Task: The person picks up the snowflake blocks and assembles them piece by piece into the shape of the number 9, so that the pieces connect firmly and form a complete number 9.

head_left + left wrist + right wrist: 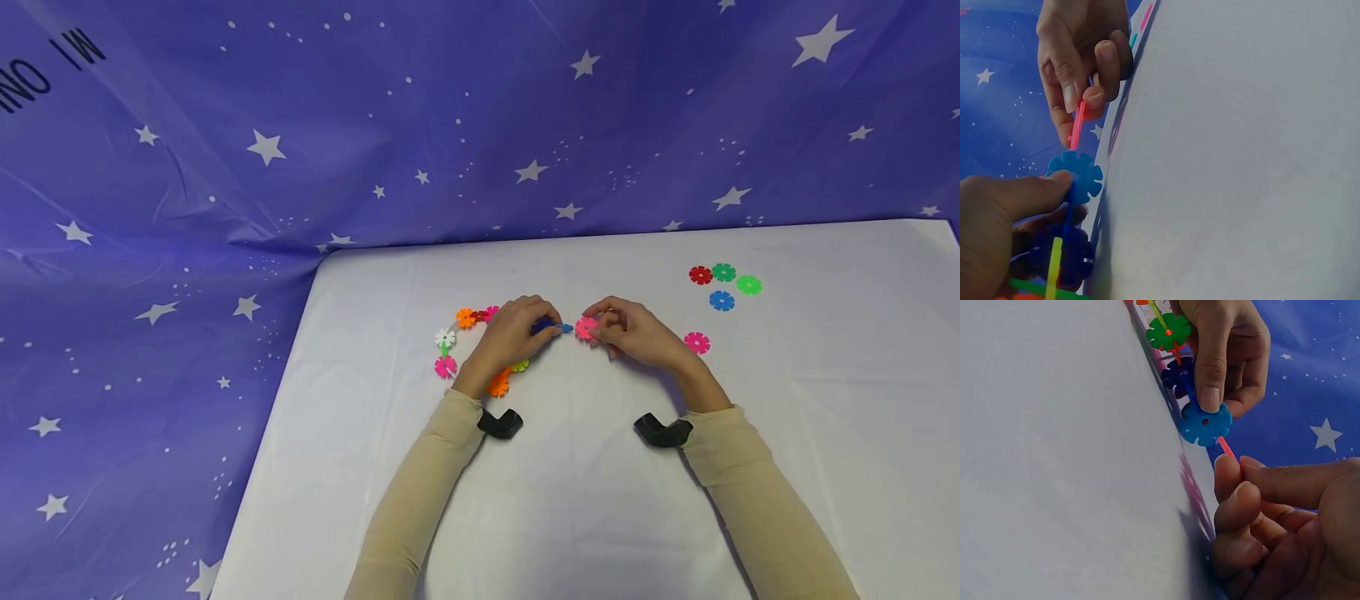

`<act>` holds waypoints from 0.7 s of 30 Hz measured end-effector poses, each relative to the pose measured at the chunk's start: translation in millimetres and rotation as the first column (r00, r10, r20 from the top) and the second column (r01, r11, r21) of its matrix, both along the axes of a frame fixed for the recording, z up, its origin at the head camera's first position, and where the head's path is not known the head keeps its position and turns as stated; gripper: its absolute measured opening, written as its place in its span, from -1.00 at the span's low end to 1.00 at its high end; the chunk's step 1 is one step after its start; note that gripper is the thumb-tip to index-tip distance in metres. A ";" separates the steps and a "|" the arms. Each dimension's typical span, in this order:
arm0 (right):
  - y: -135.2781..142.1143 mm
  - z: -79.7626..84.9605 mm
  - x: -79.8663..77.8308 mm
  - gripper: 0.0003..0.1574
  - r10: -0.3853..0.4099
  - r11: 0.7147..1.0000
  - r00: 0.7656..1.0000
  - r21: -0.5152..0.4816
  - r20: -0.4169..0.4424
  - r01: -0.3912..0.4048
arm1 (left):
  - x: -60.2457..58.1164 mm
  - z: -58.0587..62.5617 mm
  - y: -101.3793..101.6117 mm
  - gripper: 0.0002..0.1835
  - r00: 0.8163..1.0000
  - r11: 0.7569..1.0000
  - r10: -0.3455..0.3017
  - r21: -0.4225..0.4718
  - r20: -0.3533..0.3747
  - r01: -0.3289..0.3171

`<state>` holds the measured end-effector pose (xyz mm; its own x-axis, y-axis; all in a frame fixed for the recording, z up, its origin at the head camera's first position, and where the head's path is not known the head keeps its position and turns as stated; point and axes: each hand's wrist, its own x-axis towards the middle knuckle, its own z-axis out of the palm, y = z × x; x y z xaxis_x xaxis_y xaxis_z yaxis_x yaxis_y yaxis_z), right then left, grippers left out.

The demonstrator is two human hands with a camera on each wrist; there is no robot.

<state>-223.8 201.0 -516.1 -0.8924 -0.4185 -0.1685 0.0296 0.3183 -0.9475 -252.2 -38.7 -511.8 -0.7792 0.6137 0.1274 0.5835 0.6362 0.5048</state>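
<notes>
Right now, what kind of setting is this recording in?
Likely a staged recording tabletop: a white-covered table, a starry purple backdrop cloth, and loose snowflake building discs beside both hands joining a pink disc.

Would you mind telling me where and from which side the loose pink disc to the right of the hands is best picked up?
The pink disc lies flat and apart from the others. Probably pinch two opposite notches on its rim, coming straight down from above; the right hand is nearest.
</notes>
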 end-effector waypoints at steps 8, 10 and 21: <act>-3.1 -9.5 0.4 -0.63 0.012 0.998 1.000 -0.063 0.006 -0.012 | -0.7 -1.5 -1.0 -0.86 1.000 0.998 -0.020 0.060 0.015 0.019; -5.0 -10.9 1.0 -0.64 -0.006 0.997 1.000 -0.076 0.001 0.006 | -1.2 -2.4 -1.4 -0.87 0.999 0.996 -0.033 0.085 0.017 0.032; -19.9 -11.3 1.6 -0.66 -0.083 0.991 0.996 -0.101 0.031 0.086 | -6.4 -7.9 -3.4 -0.92 0.996 0.983 -0.083 0.163 -0.025 0.086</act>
